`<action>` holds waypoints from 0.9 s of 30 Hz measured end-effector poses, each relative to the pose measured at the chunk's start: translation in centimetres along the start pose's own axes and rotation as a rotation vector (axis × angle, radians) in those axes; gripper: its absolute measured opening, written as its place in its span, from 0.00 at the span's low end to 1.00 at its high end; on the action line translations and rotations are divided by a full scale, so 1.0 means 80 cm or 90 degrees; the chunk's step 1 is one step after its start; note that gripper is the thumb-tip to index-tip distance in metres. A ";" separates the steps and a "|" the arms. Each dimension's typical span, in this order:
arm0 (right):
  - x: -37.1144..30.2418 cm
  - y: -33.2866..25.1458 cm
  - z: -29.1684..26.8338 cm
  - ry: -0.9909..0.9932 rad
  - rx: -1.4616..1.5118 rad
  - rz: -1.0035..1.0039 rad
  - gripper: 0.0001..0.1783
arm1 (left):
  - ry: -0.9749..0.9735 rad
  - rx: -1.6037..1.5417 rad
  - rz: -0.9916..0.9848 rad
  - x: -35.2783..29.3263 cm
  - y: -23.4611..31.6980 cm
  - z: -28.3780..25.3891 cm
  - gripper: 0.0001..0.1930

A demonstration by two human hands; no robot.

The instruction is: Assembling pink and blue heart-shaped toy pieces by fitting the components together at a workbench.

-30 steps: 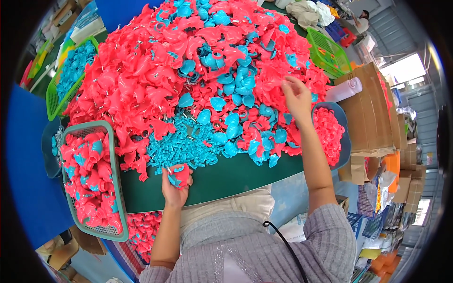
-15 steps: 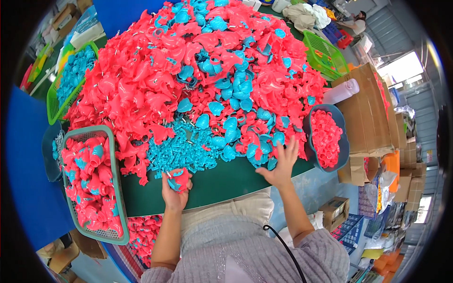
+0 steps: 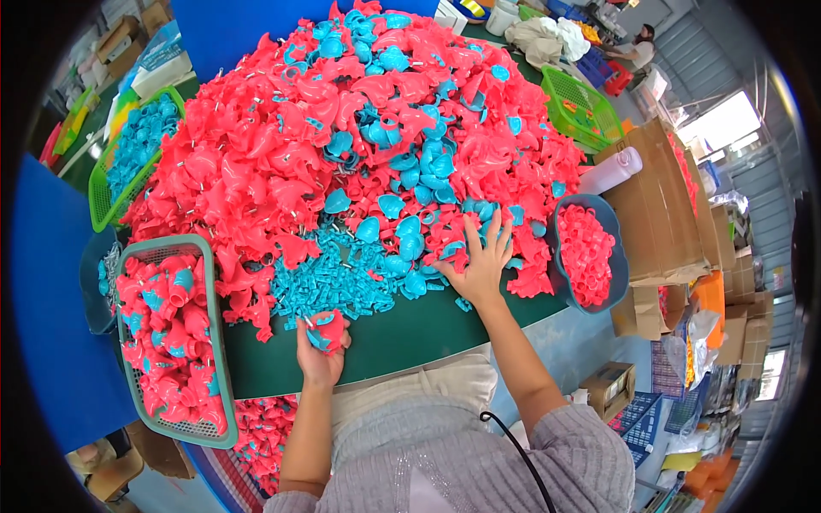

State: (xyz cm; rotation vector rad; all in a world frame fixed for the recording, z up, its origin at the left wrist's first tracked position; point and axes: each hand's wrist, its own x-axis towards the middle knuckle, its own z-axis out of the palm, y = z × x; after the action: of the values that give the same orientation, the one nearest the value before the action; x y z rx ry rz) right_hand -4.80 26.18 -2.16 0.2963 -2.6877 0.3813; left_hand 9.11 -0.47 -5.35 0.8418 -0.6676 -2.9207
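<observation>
Near the table's front edge, my left hand [image 3: 320, 357] is closed around a rounded red plastic piece with a blue patch [image 3: 325, 332]. My right hand [image 3: 481, 261] lies over the near right side of the heap, fingers spread, above blue shell pieces and red parts; nothing shows in its grip. Glossy red plastic parts [image 3: 239, 162] form a big heap across the table, with blue cupped shells [image 3: 434, 162] scattered down its middle. Small blue plastic bits [image 3: 329, 278] lie in a loose patch between my hands, at the heap's near edge.
A grey-green basket [image 3: 221, 342] of red-and-blue pieces stands at the left. A dark tub [image 3: 621, 261] of small red rings sits at the right, by a pale bottle [image 3: 611, 170] and a cardboard box [image 3: 654, 209]. Green baskets [image 3: 101, 192] flank the heap. Another person [image 3: 637, 53] sits far right.
My right hand has moved left and farther into the heap, its fingers still apart. Some blue shells near it have shifted. My left hand keeps the red-and-blue piece almost in place.
</observation>
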 end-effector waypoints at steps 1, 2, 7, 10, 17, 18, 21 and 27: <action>-0.001 0.000 -0.003 -0.024 -0.005 0.013 0.55 | 0.017 -0.001 -0.001 -0.001 0.001 0.002 0.29; -0.002 -0.001 -0.007 -0.039 0.012 0.024 0.58 | 0.015 -0.002 0.001 -0.001 0.002 0.003 0.29; -0.005 0.003 -0.025 -0.052 0.021 -0.020 0.62 | 0.006 0.000 -0.024 -0.012 0.011 0.007 0.28; -0.002 0.002 -0.039 -0.093 0.036 -0.065 0.61 | -0.036 -0.006 -0.024 -0.014 0.016 0.006 0.28; -0.004 0.004 -0.039 -0.132 0.034 -0.123 0.54 | 0.009 0.019 -0.014 -0.019 0.002 0.000 0.28; -0.005 0.003 -0.039 -0.125 0.045 -0.122 0.53 | -0.024 0.025 -0.011 -0.018 -0.002 -0.005 0.28; -0.006 0.000 -0.037 -0.138 0.061 -0.130 0.53 | -0.079 0.033 0.007 -0.017 -0.006 -0.017 0.28; 0.066 0.013 -0.040 0.079 0.081 -0.096 0.36 | -0.075 -0.025 0.002 -0.008 -0.003 -0.016 0.28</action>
State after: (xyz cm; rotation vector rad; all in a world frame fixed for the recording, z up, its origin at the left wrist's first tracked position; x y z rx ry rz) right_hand -8.61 27.39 2.68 0.4917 -2.5051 0.5083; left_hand 10.35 -0.66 -6.08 0.6688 -0.6157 -2.9881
